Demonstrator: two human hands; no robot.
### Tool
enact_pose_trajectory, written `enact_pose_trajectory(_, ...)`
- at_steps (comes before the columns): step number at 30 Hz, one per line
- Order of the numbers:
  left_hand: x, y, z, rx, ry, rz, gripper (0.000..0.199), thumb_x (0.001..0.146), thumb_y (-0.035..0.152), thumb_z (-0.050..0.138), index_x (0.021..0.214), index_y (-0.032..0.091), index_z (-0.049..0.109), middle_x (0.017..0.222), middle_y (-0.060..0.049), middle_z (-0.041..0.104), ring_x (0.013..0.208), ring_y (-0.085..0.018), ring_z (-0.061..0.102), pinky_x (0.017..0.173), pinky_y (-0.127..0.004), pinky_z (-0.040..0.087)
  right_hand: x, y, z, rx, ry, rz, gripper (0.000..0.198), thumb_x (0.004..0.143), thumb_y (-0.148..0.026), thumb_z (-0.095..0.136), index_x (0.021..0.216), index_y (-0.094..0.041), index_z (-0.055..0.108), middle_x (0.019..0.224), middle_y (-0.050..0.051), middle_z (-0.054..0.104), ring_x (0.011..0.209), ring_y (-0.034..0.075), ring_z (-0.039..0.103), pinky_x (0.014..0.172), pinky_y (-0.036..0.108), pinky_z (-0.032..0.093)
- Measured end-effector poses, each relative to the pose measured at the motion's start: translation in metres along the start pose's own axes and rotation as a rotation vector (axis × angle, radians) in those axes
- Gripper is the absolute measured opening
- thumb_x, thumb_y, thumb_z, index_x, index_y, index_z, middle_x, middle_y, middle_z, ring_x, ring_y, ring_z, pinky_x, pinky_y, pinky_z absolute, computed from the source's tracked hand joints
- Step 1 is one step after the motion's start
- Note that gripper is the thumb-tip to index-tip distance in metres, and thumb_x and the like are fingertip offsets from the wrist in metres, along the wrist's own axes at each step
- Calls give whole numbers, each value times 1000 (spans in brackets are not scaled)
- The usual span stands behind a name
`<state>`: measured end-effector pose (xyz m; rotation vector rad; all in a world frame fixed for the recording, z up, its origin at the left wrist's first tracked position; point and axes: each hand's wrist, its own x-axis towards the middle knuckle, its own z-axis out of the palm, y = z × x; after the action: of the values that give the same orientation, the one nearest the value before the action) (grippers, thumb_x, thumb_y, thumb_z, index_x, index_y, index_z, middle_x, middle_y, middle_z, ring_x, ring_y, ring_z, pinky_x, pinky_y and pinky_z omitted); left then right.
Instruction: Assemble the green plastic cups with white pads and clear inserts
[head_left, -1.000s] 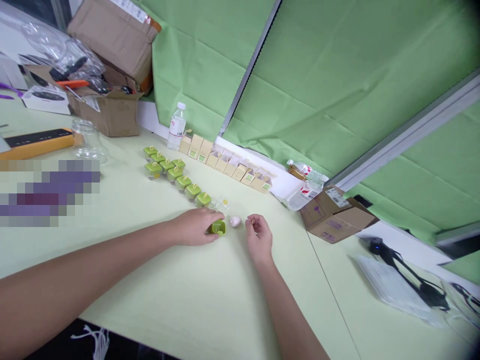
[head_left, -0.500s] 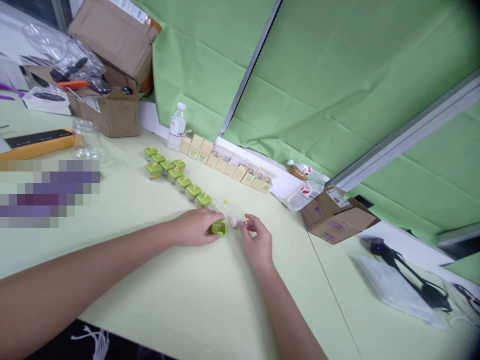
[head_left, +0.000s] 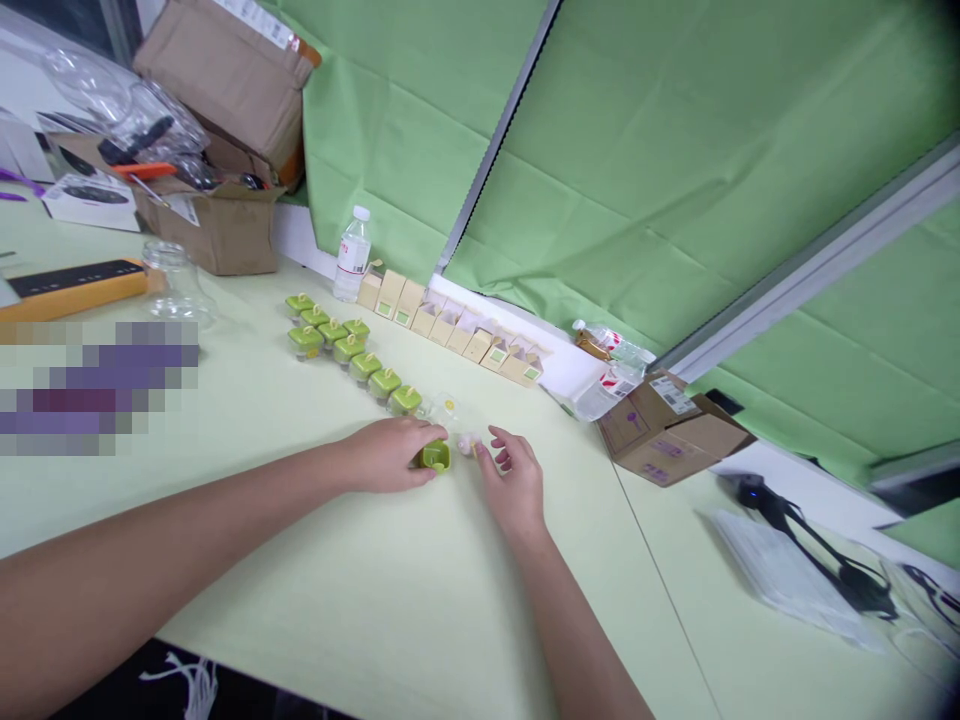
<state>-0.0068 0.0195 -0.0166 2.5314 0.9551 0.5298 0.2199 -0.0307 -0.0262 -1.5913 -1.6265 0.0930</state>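
Near the middle of the bench (head_left: 375,590), left grip (head_left: 391,455) is wrapped round a hollow green piece (head_left: 435,457), digits on its far and near sides, cavity showing. Right grip (head_left: 516,483) just to the right: thumb and forefinger apart, other fingers loosely curled. Small pale piece (head_left: 466,444) sits between the two grips, by the right thumb tip; touching or not, can't tell. Yellowish bit on its thumb side.

Just beyond the left grip: clear container (head_left: 444,408) with a yellow spot. From there a staggered run of green-lidded containers (head_left: 365,366) goes back and left, yellowish loops on the lids.

Further back: row of small cartons (head_left: 444,328) side by side, some with green labels. Water bottle (head_left: 351,255) upright at the row's left end; clear bottles (head_left: 611,385) past its right end, next to a brown box (head_left: 652,440).

Far left: glass jar (head_left: 172,285), orange bar (head_left: 82,285) with black top, open box (head_left: 244,235) loaded with clear plastic, big box (head_left: 225,75) tilted behind. Patch below the jar is pixelated, unreadable.

Far right: black device (head_left: 795,535) with blue light, by a clear plastic bag (head_left: 772,575). Green cloth (head_left: 637,150) hangs behind.
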Motion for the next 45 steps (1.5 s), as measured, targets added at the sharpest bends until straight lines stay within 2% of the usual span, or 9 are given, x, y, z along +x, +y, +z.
enact_pose_trajectory(8,0,-2,1,-2,-4,-4,47,84,40,59,129,28,51,115,-6,66,104,-26,61,86,-33,47,1,3,-3,67,20,61,29,88,-37,56,108,-19,68,88,4,63,65,14,54,64,29,50)
enact_pose_trajectory(17,0,0,0,2,5,10,46,85,39,58,128,27,51,115,-5,66,106,-26,61,85,-33,47,1,5,-3,37,-10,57,21,86,-33,57,98,-20,69,83,2,61,59,13,50,60,28,47)
enact_pose_trajectory(25,0,-1,1,-6,12,18,46,84,38,59,129,27,51,118,-6,65,107,-26,61,85,-33,47,-3,-1,-1,46,-80,-67,16,85,-29,60,97,-22,69,88,3,59,61,12,50,61,28,48)
enact_pose_trajectory(30,0,1,0,-2,3,9,46,85,36,58,129,27,50,121,-5,65,108,-26,60,86,-33,47,-5,-1,2,52,-110,-154,21,86,-24,59,105,-24,69,95,5,59,70,14,55,66,28,52)
enact_pose_trajectory(37,-1,3,-3,-8,-10,13,47,85,36,58,130,26,50,121,-5,65,109,-26,60,86,-33,47,-6,-2,1,-67,-145,-282,28,90,-20,53,113,-25,69,102,7,57,85,18,59,75,32,53)
enact_pose_trajectory(45,-1,1,-2,-16,-2,12,47,85,35,58,131,27,50,120,-5,65,110,-26,60,87,-33,47,-7,-4,0,-124,-150,-302,31,90,-19,52,115,-26,68,104,8,57,87,19,59,79,34,54)
